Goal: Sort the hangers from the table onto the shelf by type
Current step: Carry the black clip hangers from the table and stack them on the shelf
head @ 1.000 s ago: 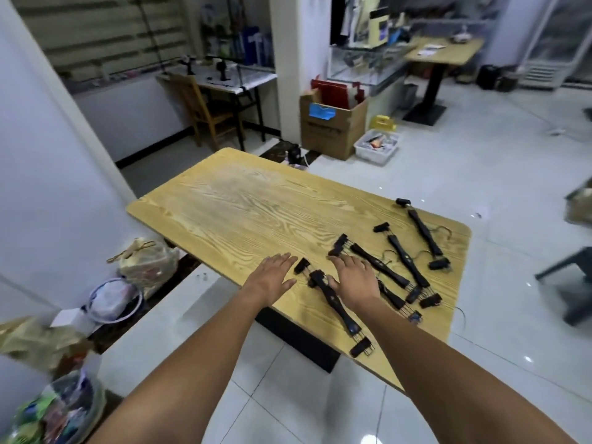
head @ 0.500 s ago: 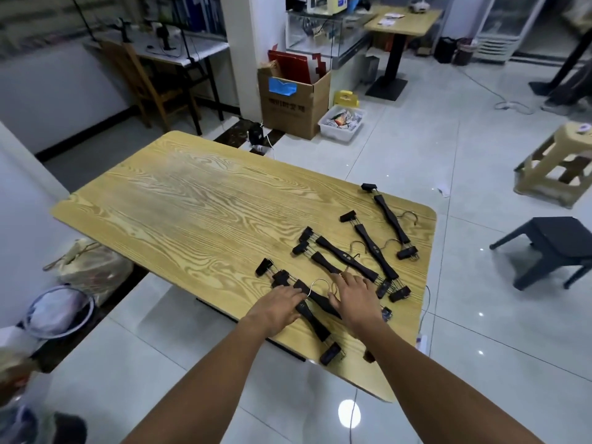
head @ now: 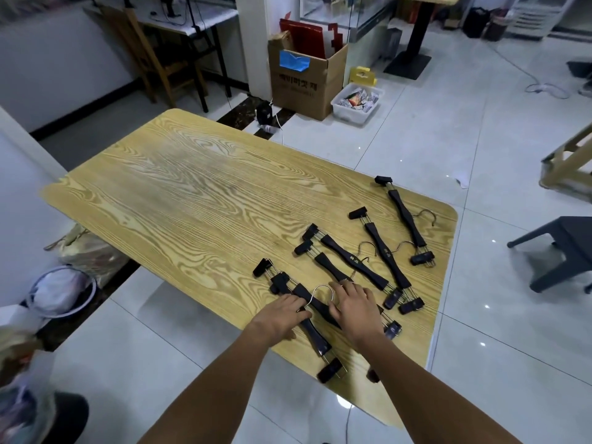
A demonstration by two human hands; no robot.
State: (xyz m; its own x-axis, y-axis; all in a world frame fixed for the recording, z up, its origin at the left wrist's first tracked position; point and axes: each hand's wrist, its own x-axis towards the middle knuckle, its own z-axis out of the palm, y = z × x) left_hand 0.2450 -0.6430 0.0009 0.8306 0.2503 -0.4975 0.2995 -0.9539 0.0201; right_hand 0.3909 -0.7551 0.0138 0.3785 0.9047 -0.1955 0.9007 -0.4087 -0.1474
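Note:
Several dark clip hangers with metal hooks lie on the right part of the wooden table [head: 192, 203]. My left hand [head: 282, 315] curls its fingers over the bar of the nearest hanger [head: 317, 336], whose silver hook [head: 323, 291] arches up between my hands. My right hand [head: 355, 310] lies with bent fingers over a second hanger [head: 392, 330] right beside it, hiding most of its bar. Further hangers [head: 349, 259] [head: 381, 251] [head: 405, 219] lie untouched beyond my hands. No shelf is in view.
Beyond the table stand a cardboard box [head: 304, 81] and a white bin [head: 357, 102]. A dark stool [head: 563, 248] and a wooden stool [head: 570, 161] stand on the tiled floor at right. Bags [head: 89, 251] and a basin [head: 61, 291] sit left of the table.
Both hands slid from flat on the table toward me and together onto the two nearest hangers; their fingers have bent over them. The view tilted down and nearer.

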